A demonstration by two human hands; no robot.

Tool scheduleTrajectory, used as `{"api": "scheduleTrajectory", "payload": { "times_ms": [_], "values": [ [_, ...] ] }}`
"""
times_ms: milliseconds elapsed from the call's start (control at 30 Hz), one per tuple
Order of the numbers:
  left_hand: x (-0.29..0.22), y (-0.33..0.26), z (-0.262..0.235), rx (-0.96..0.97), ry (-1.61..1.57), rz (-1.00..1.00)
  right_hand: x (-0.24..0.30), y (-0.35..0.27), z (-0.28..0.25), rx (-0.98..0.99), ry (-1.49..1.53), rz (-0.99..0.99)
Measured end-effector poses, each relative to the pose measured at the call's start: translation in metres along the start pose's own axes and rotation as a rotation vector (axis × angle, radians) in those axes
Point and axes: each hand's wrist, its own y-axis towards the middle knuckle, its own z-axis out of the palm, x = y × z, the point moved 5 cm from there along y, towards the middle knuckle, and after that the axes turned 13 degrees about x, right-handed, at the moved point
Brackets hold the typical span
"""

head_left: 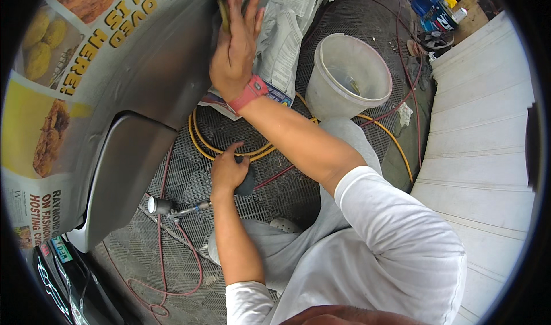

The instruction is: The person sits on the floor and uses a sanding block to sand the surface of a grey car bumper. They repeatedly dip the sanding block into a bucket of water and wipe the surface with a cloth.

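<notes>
Holding yellowish pad [224,16] against grey panel [181,67], right grip [234,58] flattened; left grip [228,173] loosely round dark block [247,184]

grey panel [181,61]: curved, dull | olive pad [224,18]: edge-on, against panel | dark piece [247,183]: rounded, lower down

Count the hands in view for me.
2: the right hand, its fingers extended, up beside the grey panel; and the left hand, lower down over the dark mat, next to a dark object. No other hand shows.
</notes>
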Motion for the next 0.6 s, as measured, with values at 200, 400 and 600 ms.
{"api": "scheduleTrajectory", "payload": {
  "times_ms": [200,400,600],
  "values": [
    [-0.005,0.001,0.000,0.055,-0.015,-0.048,0.004,-0.017,-0.006,0.084,-0.047,0.058],
    [0.002,0.010,0.003,-0.012,0.001,0.025,0.014,-0.005,-0.057,-0.212,0.394,0.229],
    [-0.007,0.008,0.003,0.005,-0.042,0.025,0.012,0.014,-0.052,-0.224,0.101,0.154]
  ]
}}
